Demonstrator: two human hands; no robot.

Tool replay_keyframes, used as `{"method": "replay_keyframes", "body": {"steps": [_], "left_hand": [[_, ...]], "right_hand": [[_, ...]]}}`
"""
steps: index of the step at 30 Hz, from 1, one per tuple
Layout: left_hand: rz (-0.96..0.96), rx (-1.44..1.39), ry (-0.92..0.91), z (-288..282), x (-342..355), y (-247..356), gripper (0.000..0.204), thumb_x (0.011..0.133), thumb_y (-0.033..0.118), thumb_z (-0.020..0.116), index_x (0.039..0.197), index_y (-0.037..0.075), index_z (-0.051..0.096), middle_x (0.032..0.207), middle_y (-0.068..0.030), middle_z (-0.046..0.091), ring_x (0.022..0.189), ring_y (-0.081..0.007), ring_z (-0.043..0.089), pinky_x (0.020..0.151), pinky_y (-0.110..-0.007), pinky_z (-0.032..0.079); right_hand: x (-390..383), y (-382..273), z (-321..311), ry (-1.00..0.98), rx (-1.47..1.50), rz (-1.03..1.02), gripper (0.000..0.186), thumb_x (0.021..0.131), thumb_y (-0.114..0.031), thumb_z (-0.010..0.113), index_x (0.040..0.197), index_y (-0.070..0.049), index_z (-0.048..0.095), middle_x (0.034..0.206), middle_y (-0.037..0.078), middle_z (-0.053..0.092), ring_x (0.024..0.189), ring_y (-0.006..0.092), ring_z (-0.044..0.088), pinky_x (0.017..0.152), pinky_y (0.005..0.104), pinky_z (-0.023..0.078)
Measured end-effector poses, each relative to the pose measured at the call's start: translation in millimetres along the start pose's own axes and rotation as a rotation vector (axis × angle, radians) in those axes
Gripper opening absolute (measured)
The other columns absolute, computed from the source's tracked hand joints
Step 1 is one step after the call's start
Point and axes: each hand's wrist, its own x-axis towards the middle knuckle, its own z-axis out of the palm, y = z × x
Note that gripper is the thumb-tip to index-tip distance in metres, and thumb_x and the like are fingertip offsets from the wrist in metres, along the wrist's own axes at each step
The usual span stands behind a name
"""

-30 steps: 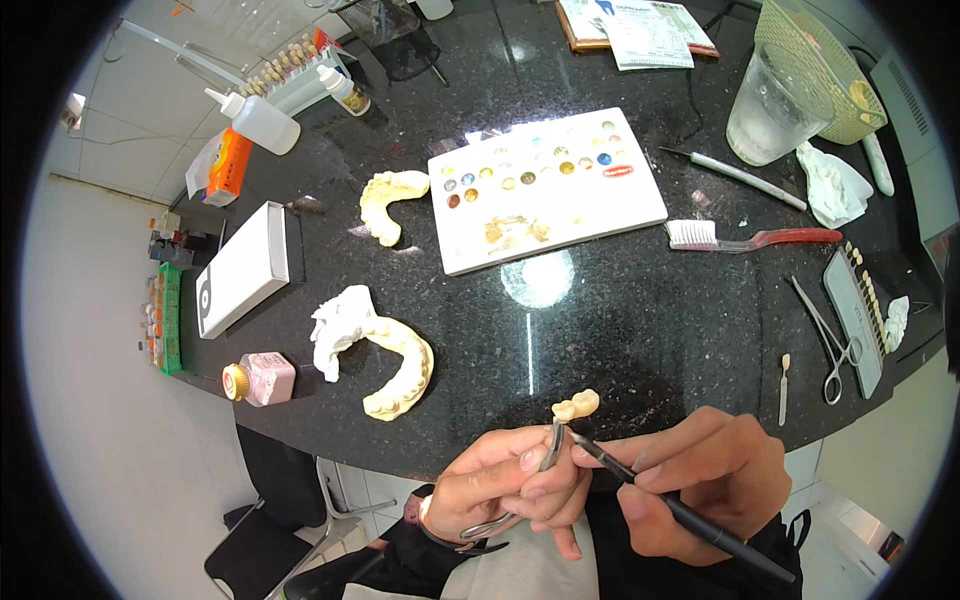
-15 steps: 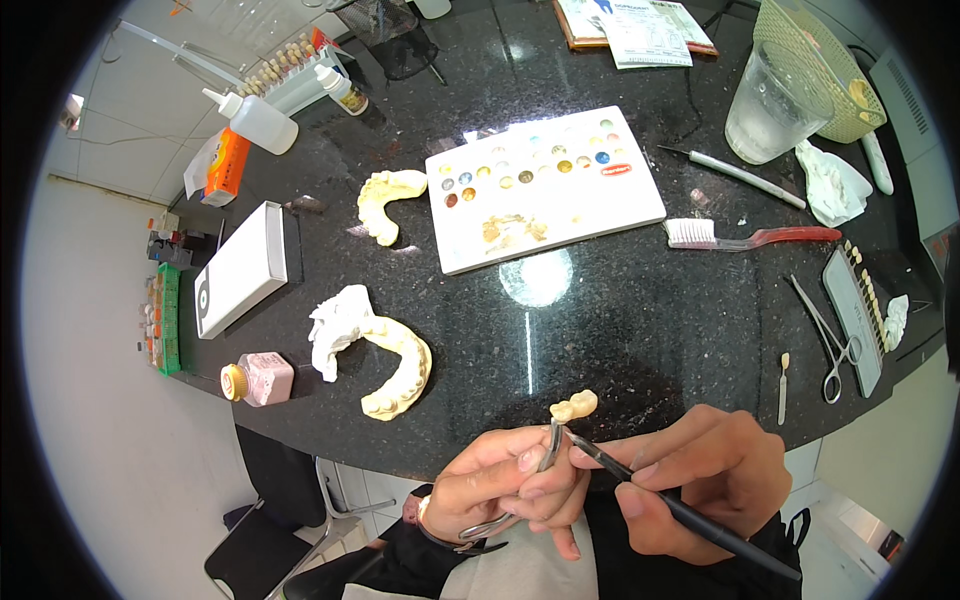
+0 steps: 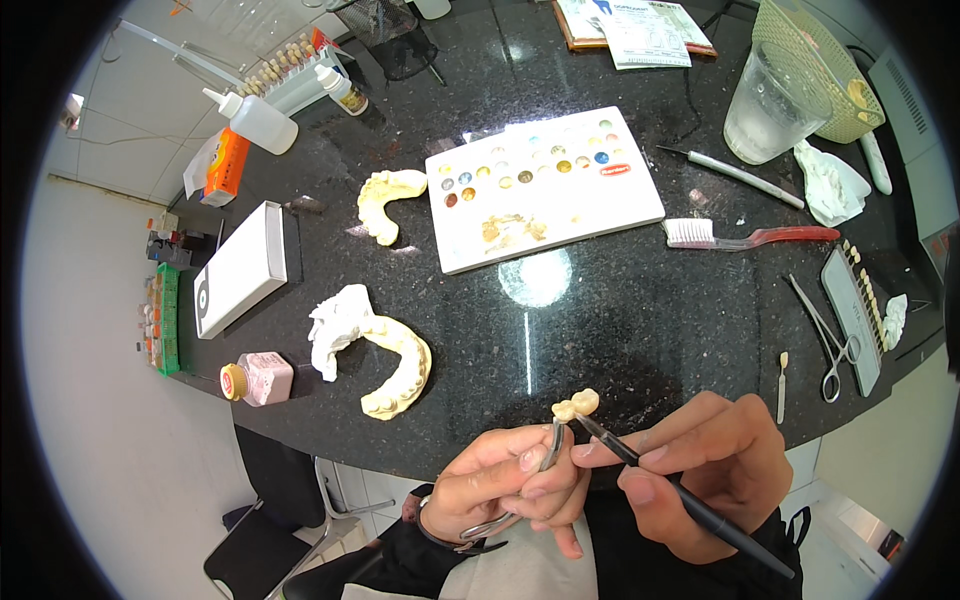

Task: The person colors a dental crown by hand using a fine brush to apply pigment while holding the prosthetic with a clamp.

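My left hand (image 3: 505,478) is closed on a curved metal clamp (image 3: 553,443), whose tip holds a small cream-coloured dental bridge (image 3: 578,402) above the counter's front edge. My right hand (image 3: 720,470) grips a black-handled brush (image 3: 715,522), its fine tip at the underside of the bridge, touching or very close. Beyond them lies a white palette (image 3: 545,200) with coloured wells and smeared paste. Left of my hands are a cream dental cast (image 3: 398,385) beside crumpled white tissue (image 3: 340,325), and a smaller cast (image 3: 378,205) farther back.
Around the dark counter (image 3: 640,330) are a pink-powder jar (image 3: 268,380), white box (image 3: 240,265), squeeze bottle (image 3: 262,120), glass (image 3: 765,115), basket (image 3: 820,65), toothbrush (image 3: 780,236), slim metal tool (image 3: 735,175), scissor-handled clamp (image 3: 820,330) and shade guide (image 3: 850,310). A black chair (image 3: 250,540) stands lower left.
My right hand has shifted slightly upward, bringing the brush tip from just below the bridge up to it. My left hand and the clamp are almost unmoved.
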Motion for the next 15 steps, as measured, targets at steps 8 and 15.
{"method": "replay_keyframes", "body": {"steps": [8, 15], "left_hand": [[0.015, -0.007, -0.009, -2.0, 0.1, -1.4, 0.029, 0.088, 0.029, 0.034, 0.072, 0.006, 0.037, 0.057, -0.0007, 0.032, 0.054, -0.0118, 0.038, 0.057, -0.033, 0.051], [0.027, 0.002, -0.030, -0.8, 1.2, -0.5, 0.030, 0.088, 0.029, 0.034, 0.072, 0.005, 0.038, 0.056, -0.0007, 0.032, 0.054, -0.0117, 0.038, 0.057, -0.032, 0.051]], "right_hand": [[4.2, -1.4, -7.9, -0.123, -0.077, -0.032, 0.019, 0.074, 0.002, 0.057, 0.082, 0.005, 0.040, 0.074, 0.022, 0.054, 0.073, 0.0275, 0.062, 0.063, 0.0275, 0.054], [-1.9, -1.4, -0.6, -0.015, -0.012, -0.018, 0.021, 0.074, 0.000, 0.058, 0.082, 0.005, 0.039, 0.075, 0.024, 0.054, 0.071, 0.0270, 0.062, 0.062, 0.0273, 0.054]]}}
